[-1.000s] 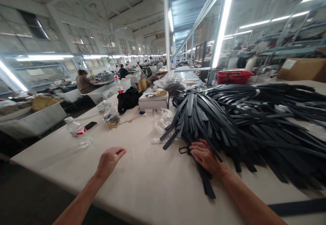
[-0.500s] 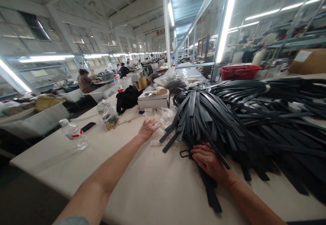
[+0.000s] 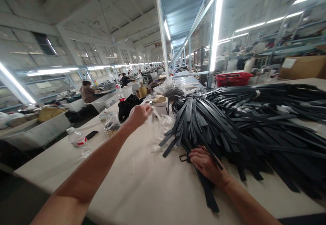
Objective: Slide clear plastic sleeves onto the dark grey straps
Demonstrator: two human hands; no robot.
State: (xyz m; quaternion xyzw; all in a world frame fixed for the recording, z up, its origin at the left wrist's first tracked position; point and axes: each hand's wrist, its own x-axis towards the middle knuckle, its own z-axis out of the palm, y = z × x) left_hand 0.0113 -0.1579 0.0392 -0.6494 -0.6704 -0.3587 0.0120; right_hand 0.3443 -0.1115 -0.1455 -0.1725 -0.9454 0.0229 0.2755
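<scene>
My left hand (image 3: 141, 113) is closed on a clear plastic bag (image 3: 163, 122), whose crumpled film hangs from the fingers in front of a white box (image 3: 160, 109). At the front end of a large pile of black straps (image 3: 198, 116), my right hand (image 3: 203, 160) has its fingers wrapped over a black strap (image 3: 209, 198) that lies on the table. A black rectangular buckle (image 3: 182, 157) sticks out just left of those fingers. The palm side of my right hand is hidden.
On the pale table (image 3: 142, 184) are a plastic bottle (image 3: 79, 140), a dark phone-like object (image 3: 92, 134), a bag of small brass-coloured parts (image 3: 112, 125) and a black bag (image 3: 127, 105). Behind the straps stands a red basket (image 3: 233, 79). A seated person (image 3: 88, 92) works far left.
My left hand has gone from open fingers to closed, rising slightly and lifting part of the clear plastic. My right hand stays on the strap. The view has shifted a little.
</scene>
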